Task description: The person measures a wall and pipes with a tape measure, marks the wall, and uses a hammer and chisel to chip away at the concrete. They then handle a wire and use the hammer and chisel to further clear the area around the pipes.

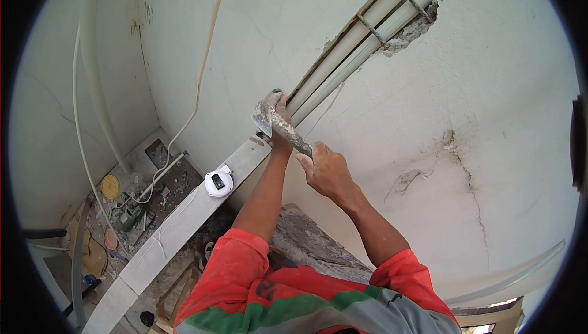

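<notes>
Both my arms reach up to a white plastered wall. My right hand [327, 171] grips the lower end of a cement-crusted tool handle [293, 136]. My left hand [280, 127] reaches further up and holds the tool near its flat metal blade [264, 116]. The blade rests against the wall at the lower end of a group of white pipes [361, 37], which run diagonally up to the right in a chased groove with metal clips across them. Broken plaster [411, 32] edges the groove near the top.
A white beam or ledge [184, 217] runs diagonally below, with a small white round device [218, 182] on it. Far below lie rubble, cables and a yellow disc [110, 185]. A thin hose [202, 70] hangs down the wall. Cracks [468, 174] mark the plaster at the right.
</notes>
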A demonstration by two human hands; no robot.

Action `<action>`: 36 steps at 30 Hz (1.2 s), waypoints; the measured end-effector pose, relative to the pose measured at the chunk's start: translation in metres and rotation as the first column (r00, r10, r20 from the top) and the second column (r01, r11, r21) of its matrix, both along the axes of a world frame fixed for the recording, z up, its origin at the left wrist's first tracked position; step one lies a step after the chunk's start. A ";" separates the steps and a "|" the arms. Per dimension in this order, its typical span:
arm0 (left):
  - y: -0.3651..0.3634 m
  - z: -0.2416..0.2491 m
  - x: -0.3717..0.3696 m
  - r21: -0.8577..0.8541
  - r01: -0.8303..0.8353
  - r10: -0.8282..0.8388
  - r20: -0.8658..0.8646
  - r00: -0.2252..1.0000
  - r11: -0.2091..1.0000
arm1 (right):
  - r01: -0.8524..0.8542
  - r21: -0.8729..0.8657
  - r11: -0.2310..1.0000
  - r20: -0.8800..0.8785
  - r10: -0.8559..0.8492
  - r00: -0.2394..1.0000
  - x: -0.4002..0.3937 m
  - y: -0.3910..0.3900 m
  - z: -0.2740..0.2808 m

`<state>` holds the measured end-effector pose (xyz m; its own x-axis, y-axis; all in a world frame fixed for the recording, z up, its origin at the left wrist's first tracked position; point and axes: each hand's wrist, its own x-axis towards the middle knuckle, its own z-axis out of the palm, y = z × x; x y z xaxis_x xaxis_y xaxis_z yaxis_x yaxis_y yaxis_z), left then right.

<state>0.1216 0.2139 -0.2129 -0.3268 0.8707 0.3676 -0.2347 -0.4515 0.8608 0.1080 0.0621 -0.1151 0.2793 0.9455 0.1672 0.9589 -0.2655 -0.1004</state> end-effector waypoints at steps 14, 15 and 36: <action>-0.002 0.001 0.001 -0.065 0.037 -0.032 0.067 0.997 0.997 | 0.128 -0.124 0.984 0.040 -0.124 0.992 0.011 0.010 0.009; 0.002 0.001 0.005 -0.045 0.010 -0.008 0.052 0.999 0.999 | 0.088 -0.079 0.993 0.031 -0.085 0.996 0.008 0.011 0.012; 0.004 -0.007 0.006 0.018 -0.061 0.063 -0.106 0.992 0.998 | 0.001 0.019 1.000 0.020 -0.001 1.000 -0.005 0.010 0.010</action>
<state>0.1276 0.2175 -0.2203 -0.3385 0.8441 0.4158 -0.1134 -0.4753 0.8725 0.1035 0.0718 -0.1053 0.2768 0.9418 0.1909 0.9604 -0.2647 -0.0867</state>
